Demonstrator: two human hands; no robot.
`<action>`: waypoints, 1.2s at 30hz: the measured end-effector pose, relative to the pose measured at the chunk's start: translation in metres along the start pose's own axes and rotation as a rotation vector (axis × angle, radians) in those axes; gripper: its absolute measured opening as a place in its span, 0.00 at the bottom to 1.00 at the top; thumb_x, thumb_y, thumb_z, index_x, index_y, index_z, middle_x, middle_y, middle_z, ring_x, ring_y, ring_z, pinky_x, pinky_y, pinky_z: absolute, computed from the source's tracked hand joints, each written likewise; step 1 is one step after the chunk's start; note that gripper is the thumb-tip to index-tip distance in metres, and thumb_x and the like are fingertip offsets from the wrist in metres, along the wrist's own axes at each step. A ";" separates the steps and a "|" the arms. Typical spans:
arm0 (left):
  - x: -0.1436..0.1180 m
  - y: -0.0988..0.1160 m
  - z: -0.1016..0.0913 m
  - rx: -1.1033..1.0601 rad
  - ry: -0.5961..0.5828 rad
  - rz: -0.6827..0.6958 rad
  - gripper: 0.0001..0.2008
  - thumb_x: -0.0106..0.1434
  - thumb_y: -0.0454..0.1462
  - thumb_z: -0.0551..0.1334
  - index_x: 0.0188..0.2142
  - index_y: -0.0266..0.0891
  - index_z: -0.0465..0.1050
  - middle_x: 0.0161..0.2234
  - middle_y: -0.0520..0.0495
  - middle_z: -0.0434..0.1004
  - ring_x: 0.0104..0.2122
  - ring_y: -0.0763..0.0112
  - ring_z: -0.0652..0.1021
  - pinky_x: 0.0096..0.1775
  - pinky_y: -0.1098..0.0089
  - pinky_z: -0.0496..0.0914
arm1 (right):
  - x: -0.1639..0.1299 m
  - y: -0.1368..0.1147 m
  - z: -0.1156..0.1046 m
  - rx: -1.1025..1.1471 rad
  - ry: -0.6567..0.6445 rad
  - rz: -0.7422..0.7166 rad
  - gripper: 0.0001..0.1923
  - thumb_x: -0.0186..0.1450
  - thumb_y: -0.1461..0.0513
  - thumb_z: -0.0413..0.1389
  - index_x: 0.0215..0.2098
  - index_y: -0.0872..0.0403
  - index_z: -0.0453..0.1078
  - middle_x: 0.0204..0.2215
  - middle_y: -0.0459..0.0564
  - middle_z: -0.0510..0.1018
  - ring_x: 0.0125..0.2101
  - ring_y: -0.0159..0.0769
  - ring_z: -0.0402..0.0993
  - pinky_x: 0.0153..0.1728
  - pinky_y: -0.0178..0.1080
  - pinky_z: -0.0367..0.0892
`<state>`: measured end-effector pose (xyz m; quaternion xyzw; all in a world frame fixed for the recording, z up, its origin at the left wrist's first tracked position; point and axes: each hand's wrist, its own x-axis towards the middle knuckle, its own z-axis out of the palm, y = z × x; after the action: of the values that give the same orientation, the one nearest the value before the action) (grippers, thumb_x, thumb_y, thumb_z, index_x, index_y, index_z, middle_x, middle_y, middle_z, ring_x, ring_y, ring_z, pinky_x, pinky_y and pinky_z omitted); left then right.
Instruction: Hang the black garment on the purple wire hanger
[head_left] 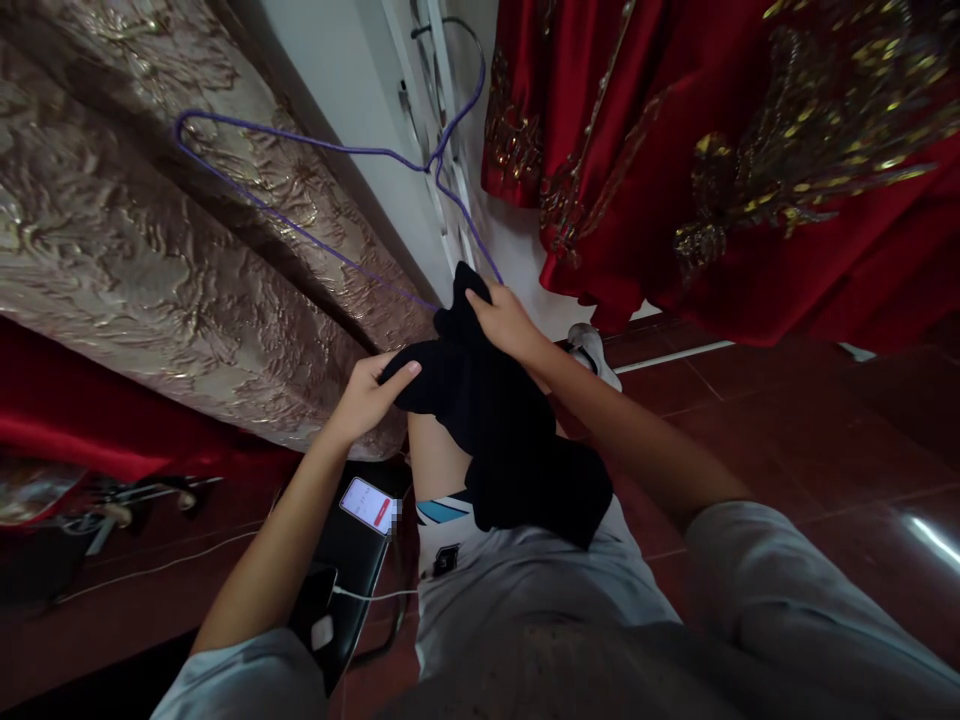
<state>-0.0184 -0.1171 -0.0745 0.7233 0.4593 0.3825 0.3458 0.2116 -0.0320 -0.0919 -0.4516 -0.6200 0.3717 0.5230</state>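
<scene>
A black garment (510, 430) hangs in front of me, draped down over my lap and white shorts. My left hand (367, 395) grips its near left edge with the thumb laid on top. My right hand (506, 320) pinches the upper end of the cloth, close to where a purple wire hanger (315, 190) meets it. The hanger's hook is caught on a white frame (442, 130) above.
A gold-patterned curtain (150, 230) fills the left. Red garments with gold embroidery (750, 170) hang at the right. A black stool (352, 570) below my left arm carries a lit phone (369, 503) and a charging cable. The floor (787, 430) is dark red tile.
</scene>
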 end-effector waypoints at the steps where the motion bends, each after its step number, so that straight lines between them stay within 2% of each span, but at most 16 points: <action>1: 0.001 0.000 0.003 0.012 -0.026 0.000 0.17 0.66 0.49 0.66 0.33 0.37 0.79 0.28 0.50 0.74 0.27 0.72 0.71 0.31 0.73 0.69 | -0.001 -0.001 0.007 0.077 -0.029 0.049 0.14 0.72 0.58 0.52 0.48 0.55 0.75 0.44 0.55 0.81 0.50 0.42 0.78 0.56 0.45 0.71; 5: 0.002 -0.003 0.009 0.115 -0.108 -0.003 0.19 0.68 0.49 0.64 0.28 0.37 0.73 0.26 0.52 0.71 0.26 0.72 0.69 0.30 0.73 0.66 | -0.018 -0.008 0.030 0.283 -0.081 0.153 0.17 0.72 0.49 0.52 0.43 0.52 0.74 0.41 0.52 0.81 0.46 0.39 0.78 0.48 0.40 0.73; 8: -0.001 -0.008 0.001 0.208 -0.152 0.009 0.19 0.69 0.49 0.62 0.29 0.37 0.73 0.26 0.51 0.72 0.27 0.71 0.70 0.31 0.73 0.66 | -0.033 -0.009 0.028 0.222 -0.122 0.127 0.20 0.69 0.45 0.55 0.34 0.52 0.72 0.33 0.51 0.79 0.38 0.38 0.75 0.41 0.38 0.71; 11: -0.007 -0.018 -0.014 0.333 -0.242 0.020 0.18 0.71 0.49 0.58 0.34 0.38 0.77 0.30 0.49 0.76 0.31 0.67 0.74 0.35 0.71 0.68 | -0.041 -0.002 0.004 0.080 -0.089 0.097 0.22 0.69 0.46 0.56 0.26 0.53 0.66 0.26 0.48 0.72 0.30 0.35 0.69 0.32 0.37 0.65; 15: -0.012 -0.026 -0.032 0.537 -0.308 -0.002 0.18 0.73 0.48 0.55 0.37 0.39 0.76 0.31 0.49 0.77 0.30 0.66 0.75 0.36 0.69 0.67 | -0.043 0.012 -0.046 -0.114 0.014 0.238 0.24 0.67 0.49 0.58 0.20 0.53 0.59 0.19 0.46 0.62 0.23 0.31 0.60 0.25 0.37 0.54; 18: -0.005 -0.016 -0.034 0.613 -0.244 0.062 0.15 0.73 0.44 0.54 0.40 0.38 0.74 0.38 0.44 0.79 0.38 0.61 0.78 0.43 0.66 0.69 | -0.041 0.020 -0.074 -0.188 0.071 0.277 0.20 0.64 0.54 0.58 0.20 0.54 0.60 0.19 0.46 0.63 0.23 0.31 0.62 0.25 0.37 0.54; 20: 0.004 -0.004 -0.031 0.637 -0.119 0.133 0.12 0.71 0.41 0.55 0.42 0.37 0.74 0.42 0.42 0.79 0.43 0.59 0.78 0.46 0.64 0.68 | -0.040 0.023 -0.083 -0.210 0.116 0.246 0.18 0.63 0.55 0.57 0.20 0.54 0.59 0.20 0.45 0.63 0.24 0.31 0.61 0.26 0.37 0.54; 22: 0.014 0.007 -0.026 0.631 0.056 0.146 0.10 0.70 0.39 0.56 0.38 0.38 0.73 0.37 0.45 0.78 0.39 0.62 0.77 0.43 0.66 0.67 | -0.038 0.025 -0.086 -0.222 0.168 0.223 0.19 0.63 0.54 0.56 0.20 0.54 0.58 0.20 0.46 0.63 0.24 0.30 0.60 0.26 0.37 0.54; 25: 0.026 0.014 -0.020 0.520 0.249 0.123 0.09 0.68 0.39 0.57 0.32 0.39 0.69 0.26 0.53 0.67 0.28 0.70 0.69 0.33 0.69 0.61 | -0.038 0.027 -0.084 -0.174 0.198 0.245 0.20 0.65 0.51 0.55 0.22 0.53 0.60 0.22 0.47 0.65 0.25 0.33 0.62 0.28 0.38 0.56; 27: 0.029 0.013 -0.019 0.428 0.277 0.121 0.10 0.68 0.40 0.58 0.31 0.39 0.66 0.25 0.55 0.62 0.26 0.72 0.65 0.31 0.70 0.59 | -0.040 0.028 -0.079 -0.120 0.178 0.250 0.19 0.66 0.49 0.54 0.25 0.53 0.62 0.24 0.48 0.67 0.27 0.35 0.65 0.30 0.38 0.59; 29: 0.027 0.010 -0.020 0.376 0.275 0.116 0.10 0.69 0.41 0.58 0.31 0.39 0.66 0.25 0.54 0.62 0.27 0.72 0.65 0.31 0.70 0.59 | -0.041 0.027 -0.073 -0.093 0.146 0.253 0.20 0.67 0.48 0.54 0.26 0.54 0.64 0.25 0.49 0.69 0.29 0.36 0.66 0.32 0.39 0.61; 32: 0.019 0.004 -0.023 0.371 0.276 0.104 0.09 0.69 0.41 0.58 0.34 0.39 0.69 0.27 0.53 0.66 0.28 0.71 0.69 0.33 0.70 0.62 | -0.041 0.027 -0.067 -0.101 0.133 0.272 0.21 0.66 0.48 0.55 0.24 0.54 0.64 0.24 0.49 0.69 0.29 0.37 0.67 0.32 0.40 0.61; 36: 0.008 -0.007 -0.028 0.300 0.245 0.092 0.07 0.67 0.39 0.61 0.42 0.39 0.73 0.37 0.48 0.78 0.39 0.65 0.79 0.43 0.67 0.72 | -0.039 0.027 -0.075 -0.162 0.248 0.250 0.19 0.64 0.53 0.58 0.22 0.54 0.62 0.22 0.47 0.66 0.26 0.34 0.64 0.30 0.40 0.58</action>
<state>-0.0435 -0.1035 -0.0650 0.7352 0.5161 0.4102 0.1577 0.2918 -0.0608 -0.1163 -0.6080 -0.5180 0.3240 0.5070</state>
